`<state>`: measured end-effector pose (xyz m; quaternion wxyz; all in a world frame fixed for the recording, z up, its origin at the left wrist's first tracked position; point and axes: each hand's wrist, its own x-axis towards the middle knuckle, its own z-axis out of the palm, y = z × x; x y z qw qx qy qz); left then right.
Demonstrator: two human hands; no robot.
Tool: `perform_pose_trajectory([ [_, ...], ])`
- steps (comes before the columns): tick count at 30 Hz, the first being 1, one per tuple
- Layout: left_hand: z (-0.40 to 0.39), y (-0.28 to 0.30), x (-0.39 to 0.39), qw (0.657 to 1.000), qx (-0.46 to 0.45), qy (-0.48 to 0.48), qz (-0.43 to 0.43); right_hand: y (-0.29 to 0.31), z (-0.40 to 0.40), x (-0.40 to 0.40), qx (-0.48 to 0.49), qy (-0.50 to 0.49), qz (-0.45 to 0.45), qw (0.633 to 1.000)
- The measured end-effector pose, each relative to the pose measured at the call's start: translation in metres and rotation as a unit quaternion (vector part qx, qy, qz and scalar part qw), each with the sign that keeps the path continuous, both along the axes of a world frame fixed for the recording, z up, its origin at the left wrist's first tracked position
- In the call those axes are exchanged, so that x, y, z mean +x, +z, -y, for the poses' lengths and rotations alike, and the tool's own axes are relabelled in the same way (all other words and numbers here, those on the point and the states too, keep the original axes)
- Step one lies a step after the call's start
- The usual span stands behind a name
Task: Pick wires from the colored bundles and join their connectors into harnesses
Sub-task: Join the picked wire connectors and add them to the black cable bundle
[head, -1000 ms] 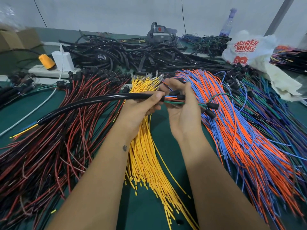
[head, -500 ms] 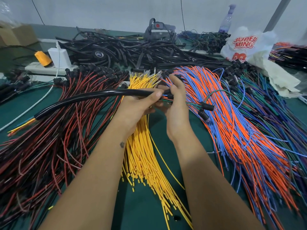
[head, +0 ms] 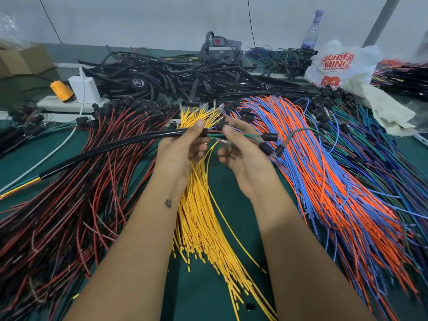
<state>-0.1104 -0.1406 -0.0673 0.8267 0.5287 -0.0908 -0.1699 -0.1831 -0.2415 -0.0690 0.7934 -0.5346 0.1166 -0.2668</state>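
My left hand [head: 183,147] grips the end of a thick black sleeved harness [head: 104,150] that runs down to the left over the red and black wire bundle [head: 69,193]. Coloured wires come out of the sleeve; a green wire with black connectors [head: 269,137] trails right over the orange and blue bundle [head: 324,170]. My right hand [head: 240,154] pinches these wires just right of the sleeve's mouth, and a single yellow wire [head: 231,223] hangs from between the hands. The yellow wire bundle [head: 203,228] lies beneath both hands.
A pile of black cables [head: 185,77] fills the back of the green table [head: 208,293]. A green, blue and purple bundle [head: 382,158] lies far right. A white "Super Ming" bag [head: 335,66], a plastic bottle [head: 311,31], a white bottle [head: 84,85] and an orange spool [head: 61,90] stand behind.
My hands have drawn slightly apart. The right hand has turned palm-up, and a single yellow wire now hangs between the hands. The connectors on the green wire have shifted right.
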Motion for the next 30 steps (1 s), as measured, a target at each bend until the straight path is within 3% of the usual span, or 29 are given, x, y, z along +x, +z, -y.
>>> perform_pose_trajectory([
  [6, -0.002, 0.0, 0.003, 0.998, -0.016, -0.058, 0.005, -0.002, 0.004, 0.004, 0.006, -0.106, -0.007, 0.994],
  [11, -0.001, -0.003, 0.0, 0.996, -0.026, -0.067, 0.051, 0.0, 0.005, 0.004, 0.098, -0.119, -0.028, 0.988],
  [17, 0.0, -0.005, 0.004, 0.999, -0.04, -0.029, 0.002, 0.001, 0.009, 0.003, 0.111, -0.11, 0.004, 0.988],
  [21, 0.001, -0.004, 0.004, 0.999, -0.04, -0.013, -0.012, 0.001, 0.006, 0.004, 0.023, -0.174, -0.008, 0.984],
  [26, 0.002, -0.002, 0.004, 0.998, -0.057, 0.003, -0.029, 0.001, 0.001, 0.002, -0.099, -0.284, -0.011, 0.954],
  [30, 0.002, -0.003, 0.004, 0.999, -0.04, 0.011, -0.014, -0.001, -0.004, 0.002, -0.185, -0.282, -0.004, 0.942],
])
